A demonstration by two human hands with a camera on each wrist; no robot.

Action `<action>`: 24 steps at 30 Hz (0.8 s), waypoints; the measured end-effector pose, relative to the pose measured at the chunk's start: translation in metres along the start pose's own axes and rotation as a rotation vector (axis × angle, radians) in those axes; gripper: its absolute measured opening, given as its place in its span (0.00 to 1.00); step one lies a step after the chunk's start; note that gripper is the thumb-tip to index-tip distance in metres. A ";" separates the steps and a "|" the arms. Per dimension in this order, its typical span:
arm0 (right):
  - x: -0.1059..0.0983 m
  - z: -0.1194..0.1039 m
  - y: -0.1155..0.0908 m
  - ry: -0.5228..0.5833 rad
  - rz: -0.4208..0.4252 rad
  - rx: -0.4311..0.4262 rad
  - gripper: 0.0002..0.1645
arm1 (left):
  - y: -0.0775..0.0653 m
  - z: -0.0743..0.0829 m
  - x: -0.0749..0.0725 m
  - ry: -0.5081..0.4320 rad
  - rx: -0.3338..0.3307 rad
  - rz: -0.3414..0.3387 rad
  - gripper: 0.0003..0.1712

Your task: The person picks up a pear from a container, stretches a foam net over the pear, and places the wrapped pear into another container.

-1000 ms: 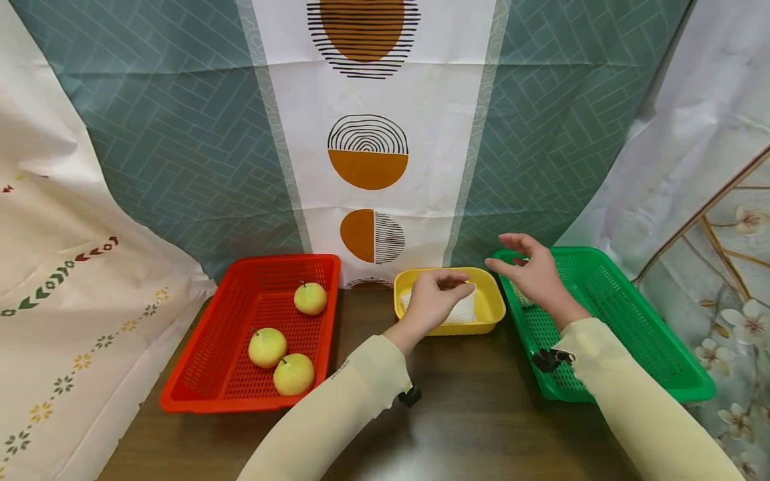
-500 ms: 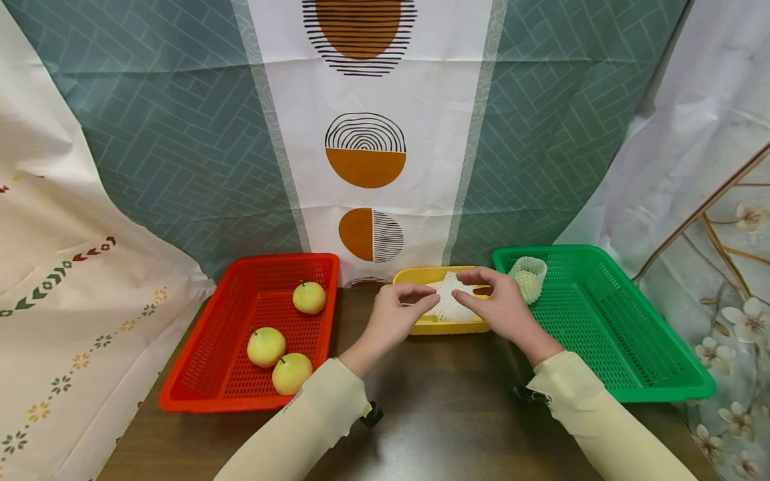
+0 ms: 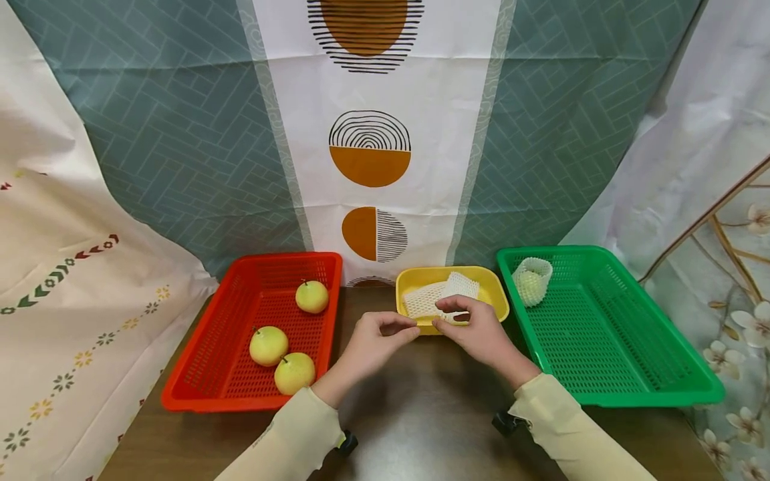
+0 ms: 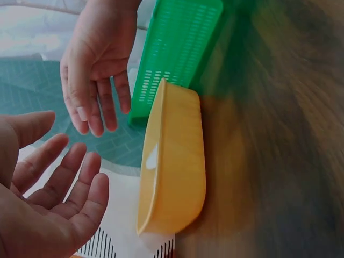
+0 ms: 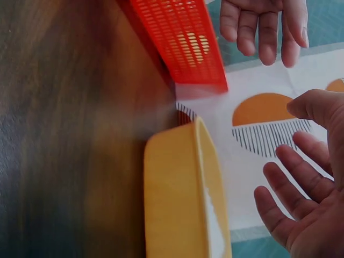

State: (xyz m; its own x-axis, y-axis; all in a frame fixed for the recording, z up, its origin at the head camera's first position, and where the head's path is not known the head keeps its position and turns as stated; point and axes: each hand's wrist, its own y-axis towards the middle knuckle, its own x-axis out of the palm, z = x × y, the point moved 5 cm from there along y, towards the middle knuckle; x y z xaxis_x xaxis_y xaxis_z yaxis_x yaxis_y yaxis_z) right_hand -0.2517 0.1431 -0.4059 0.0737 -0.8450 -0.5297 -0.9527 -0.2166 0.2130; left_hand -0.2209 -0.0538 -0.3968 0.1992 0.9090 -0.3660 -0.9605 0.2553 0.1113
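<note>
White nets are needing, I'm guessing, gentle pinching; at their six o'clock, left hand and right hand are hovering empty, fingers apart.

Mostly plastic, cloth and wood grain.
Red basket and green basket: perforated plastic, slight gloss. Yellow tray is smooth plastic with a soft sheen. White nets look like foam — matt, rough with open mesh. Tabletop has wood grain, glossy where it catches light. Backdrop looks like cloth, creased and mostly matt. Pears are smooth-skinned; sleeves are matt cloth.
</note>
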 end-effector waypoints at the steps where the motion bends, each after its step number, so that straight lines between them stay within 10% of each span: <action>1: 0.002 0.000 0.000 0.008 -0.006 0.002 0.18 | -0.001 -0.002 -0.002 0.004 -0.003 -0.005 0.10; 9: 0.013 -0.010 0.009 0.030 -0.025 0.007 0.20 | -0.014 -0.001 -0.041 0.080 -0.062 0.008 0.10; 24: 0.055 -0.070 0.047 0.019 -0.092 -0.170 0.21 | -0.055 0.000 -0.203 0.246 -0.055 0.342 0.20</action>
State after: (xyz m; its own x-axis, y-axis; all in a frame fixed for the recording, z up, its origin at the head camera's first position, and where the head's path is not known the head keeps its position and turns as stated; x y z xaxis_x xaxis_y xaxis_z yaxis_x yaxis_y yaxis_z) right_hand -0.2717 0.0516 -0.3675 0.1654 -0.8264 -0.5382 -0.8783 -0.3717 0.3008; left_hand -0.2082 -0.2519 -0.3288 -0.1785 0.8307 -0.5273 -0.9735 -0.0714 0.2171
